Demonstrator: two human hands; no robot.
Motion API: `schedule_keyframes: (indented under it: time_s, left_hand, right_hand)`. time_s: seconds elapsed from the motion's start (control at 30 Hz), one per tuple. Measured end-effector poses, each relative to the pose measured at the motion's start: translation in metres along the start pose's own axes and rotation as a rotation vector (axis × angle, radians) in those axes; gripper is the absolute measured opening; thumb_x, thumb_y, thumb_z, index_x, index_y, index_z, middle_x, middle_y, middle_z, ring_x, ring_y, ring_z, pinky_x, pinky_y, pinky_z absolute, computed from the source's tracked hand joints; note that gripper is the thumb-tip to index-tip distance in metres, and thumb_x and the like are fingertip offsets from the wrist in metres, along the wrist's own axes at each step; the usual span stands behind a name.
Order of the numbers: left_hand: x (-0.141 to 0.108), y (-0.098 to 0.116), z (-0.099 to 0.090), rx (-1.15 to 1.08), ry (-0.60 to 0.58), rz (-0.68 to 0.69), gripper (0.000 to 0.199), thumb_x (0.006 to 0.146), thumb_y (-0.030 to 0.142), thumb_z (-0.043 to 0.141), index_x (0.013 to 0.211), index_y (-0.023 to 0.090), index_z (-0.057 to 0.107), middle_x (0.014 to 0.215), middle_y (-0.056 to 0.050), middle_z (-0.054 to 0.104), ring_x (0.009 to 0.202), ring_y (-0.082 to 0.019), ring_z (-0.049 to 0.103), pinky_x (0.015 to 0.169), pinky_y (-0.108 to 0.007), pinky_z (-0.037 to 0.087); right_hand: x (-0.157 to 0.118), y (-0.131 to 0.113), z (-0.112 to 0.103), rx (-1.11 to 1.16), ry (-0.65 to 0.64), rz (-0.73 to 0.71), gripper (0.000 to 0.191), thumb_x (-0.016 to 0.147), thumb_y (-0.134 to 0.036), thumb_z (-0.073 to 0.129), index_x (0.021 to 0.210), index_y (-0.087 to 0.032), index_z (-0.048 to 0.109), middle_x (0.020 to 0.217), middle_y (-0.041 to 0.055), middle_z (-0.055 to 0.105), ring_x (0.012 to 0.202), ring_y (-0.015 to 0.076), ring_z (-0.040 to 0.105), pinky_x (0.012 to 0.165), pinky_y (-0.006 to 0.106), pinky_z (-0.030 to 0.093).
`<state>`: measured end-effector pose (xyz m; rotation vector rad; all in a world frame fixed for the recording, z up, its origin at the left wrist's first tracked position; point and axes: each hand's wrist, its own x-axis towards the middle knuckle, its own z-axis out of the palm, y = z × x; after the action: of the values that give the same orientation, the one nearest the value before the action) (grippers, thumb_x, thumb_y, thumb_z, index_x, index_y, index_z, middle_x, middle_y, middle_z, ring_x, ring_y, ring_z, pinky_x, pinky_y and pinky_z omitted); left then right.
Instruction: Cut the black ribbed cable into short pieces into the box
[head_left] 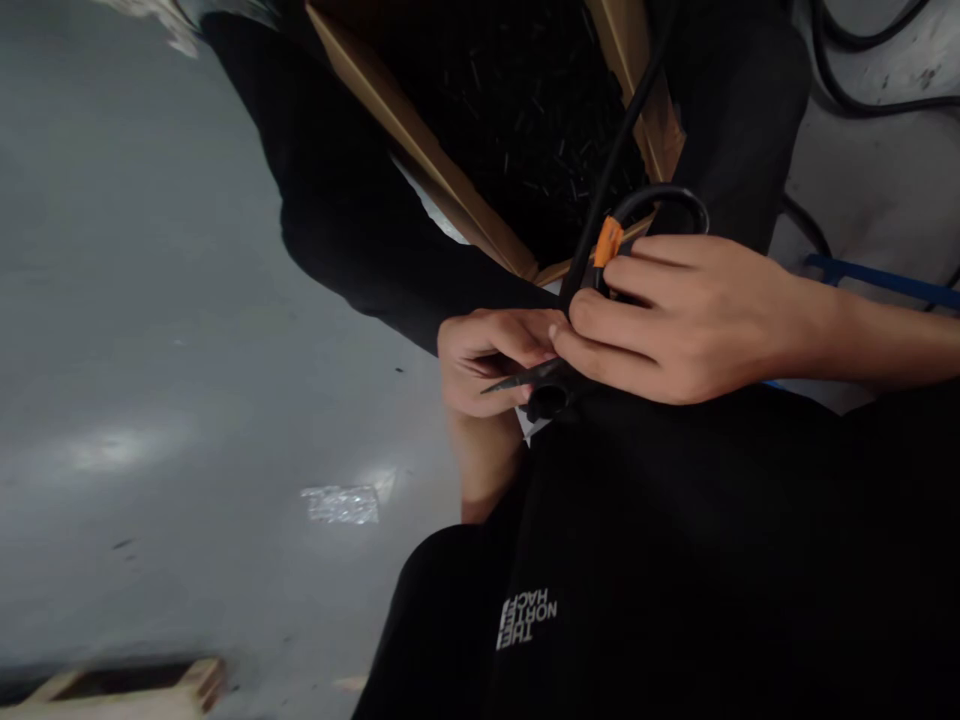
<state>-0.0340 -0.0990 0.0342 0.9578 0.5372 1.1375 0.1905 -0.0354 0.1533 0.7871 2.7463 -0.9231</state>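
Note:
My left hand (491, 362) is closed, with its fingers bent around a short black tube (547, 402) whose round open end faces me. A thin, pointed dark piece (517, 379) sticks out to the left beside that opening. I cannot tell if it is a blade or a flap of the tube. My right hand (686, 320) is closed just to the right, fingertips meeting the left hand's. From under its fingers comes a black loop (664, 192) with an orange band (608, 242). A long black cable (619, 150) runs down to where both hands meet. What lies under the right fingers is hidden.
Between my legs stands a cardboard box (427, 140) holding many small black pieces (525, 120). A clear plastic scrap (341, 504) lies on the grey floor (187, 330). A wooden pallet (180, 685) is at lower left, black hoses (862, 100) at upper right, a blue bar (885, 280) at right.

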Motion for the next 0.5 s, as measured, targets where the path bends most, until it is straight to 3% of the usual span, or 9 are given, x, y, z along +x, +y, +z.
schedule_keyframes:
  time_s: [0.13,0.23,0.3,0.37,0.5]
  left_hand:
    - [-0.005,0.007,0.007,-0.008,0.162,-0.056,0.049,0.092,0.043,0.092,0.068,0.019,0.057,0.066,-0.002,0.071,0.058,-0.014,0.067,0.062,-0.033,0.059]
    - [-0.006,0.009,0.007,-0.03,0.187,-0.033,0.034,0.092,0.038,0.094,0.079,0.017,0.071,0.077,-0.002,0.077,0.068,-0.013,0.073,0.07,-0.031,0.061]
    - [-0.004,0.008,0.0,-0.047,0.141,0.02,0.023,0.096,0.033,0.092,0.091,0.015,0.078,0.082,-0.003,0.078,0.073,-0.011,0.074,0.073,-0.027,0.061]
    - [0.0,0.005,-0.01,-0.039,0.011,0.078,0.016,0.099,0.029,0.087,0.102,0.015,0.08,0.084,-0.003,0.079,0.076,-0.011,0.075,0.075,-0.026,0.062]
    - [0.01,0.002,-0.03,0.067,-0.18,0.167,0.018,0.103,0.026,0.082,0.118,0.016,0.081,0.09,-0.005,0.082,0.079,-0.013,0.078,0.072,-0.026,0.064]
  right_hand:
    - [0.0,0.0,-0.003,0.044,0.068,0.026,0.067,0.114,-0.014,0.018,0.15,-0.031,0.072,0.115,0.0004,0.082,0.103,0.0144,0.078,0.082,0.03,0.063]
    - [-0.001,0.001,-0.001,0.038,0.167,0.003,0.067,0.116,-0.016,0.015,0.146,-0.027,0.074,0.107,-0.0007,0.083,0.094,0.0133,0.081,0.076,0.027,0.064]
    - [-0.003,0.001,0.003,-0.104,0.253,-0.071,0.065,0.117,-0.012,0.016,0.142,-0.022,0.075,0.098,-0.0021,0.083,0.081,0.0116,0.08,0.063,0.021,0.06]
    - [-0.006,0.001,0.009,-0.289,0.347,-0.14,0.059,0.115,-0.006,0.022,0.136,-0.017,0.076,0.087,-0.0045,0.082,0.067,0.0093,0.076,0.051,0.017,0.053]
    - [-0.013,0.002,0.02,-0.43,0.457,-0.15,0.044,0.116,-0.007,0.035,0.131,-0.018,0.075,0.079,-0.0081,0.078,0.06,0.0073,0.07,0.05,0.018,0.052]
